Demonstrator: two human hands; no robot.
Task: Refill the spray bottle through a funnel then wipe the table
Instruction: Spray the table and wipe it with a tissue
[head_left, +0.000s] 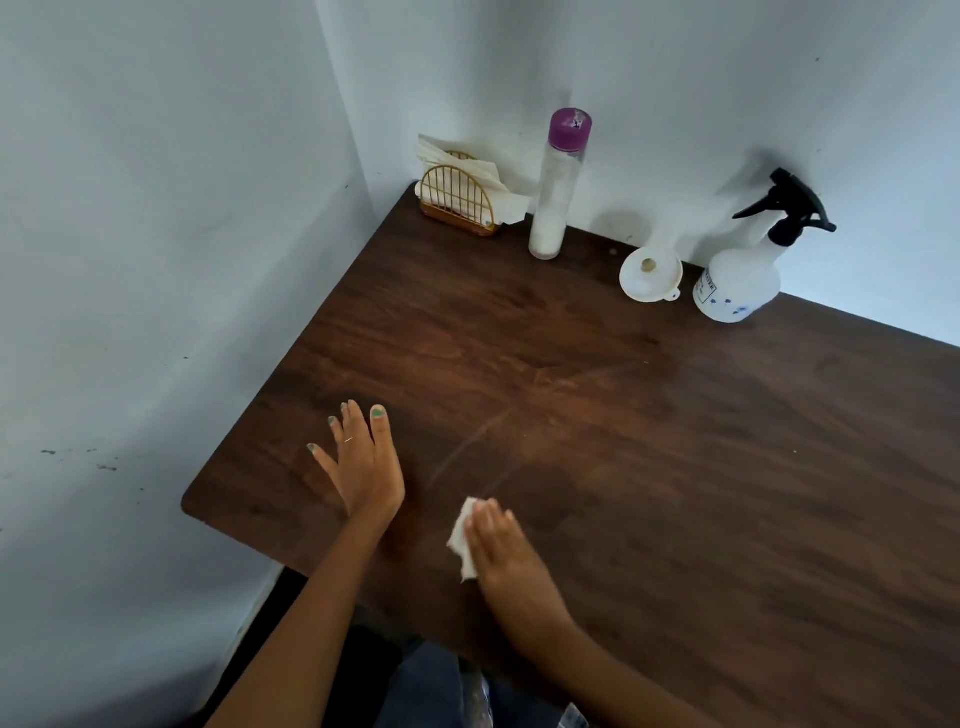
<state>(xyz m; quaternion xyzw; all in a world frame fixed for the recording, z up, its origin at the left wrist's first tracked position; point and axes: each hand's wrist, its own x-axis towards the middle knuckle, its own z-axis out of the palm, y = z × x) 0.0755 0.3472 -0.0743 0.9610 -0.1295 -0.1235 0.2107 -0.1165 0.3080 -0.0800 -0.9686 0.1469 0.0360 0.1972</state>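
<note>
A white spray bottle with a black trigger head stands at the back of the dark wooden table, by the wall. A white funnel lies on its side just left of it. Further left stands a tall clear bottle with a purple cap and a little white liquid at the bottom. My left hand rests flat on the table near the front left corner, fingers spread. My right hand presses a crumpled white tissue onto the table with straight fingers, close to the front edge.
A gold wire napkin holder with white napkins sits in the back corner where two pale walls meet. The table's left edge and rounded front corner are near my left hand. Faint wipe streaks cross the middle of the tabletop.
</note>
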